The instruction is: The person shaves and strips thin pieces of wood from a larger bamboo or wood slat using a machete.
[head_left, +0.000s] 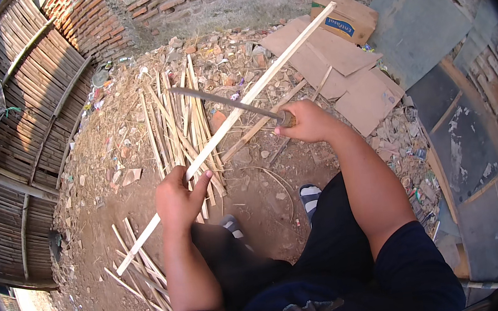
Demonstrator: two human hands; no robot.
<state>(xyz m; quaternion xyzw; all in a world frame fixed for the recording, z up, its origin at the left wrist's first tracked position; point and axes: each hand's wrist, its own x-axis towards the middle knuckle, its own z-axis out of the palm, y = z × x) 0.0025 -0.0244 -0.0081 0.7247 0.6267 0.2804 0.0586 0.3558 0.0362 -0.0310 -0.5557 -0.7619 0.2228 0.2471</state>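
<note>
A long pale wooden strip (276,69) slants across the view, from low on the left up to the far right. My left hand (179,201) is closed round its lower part, thumb on the near side. In my right hand (308,121) is the handle of a long-bladed knife (209,98), with the fingers wrapped round it. The dark, narrow blade points left and crosses over the strip's middle. Whether the blade touches the strip, I cannot tell. Beneath, on the ground, lies a loose pile of similar strips (153,136).
More strips (145,271) lie at the lower left. Rubble and litter cover the ground up to a brick wall (182,0). A cardboard box (362,16), flat cardboard (369,102) and grey sheets (420,13) are on the right. A bamboo wall (28,101) stands left.
</note>
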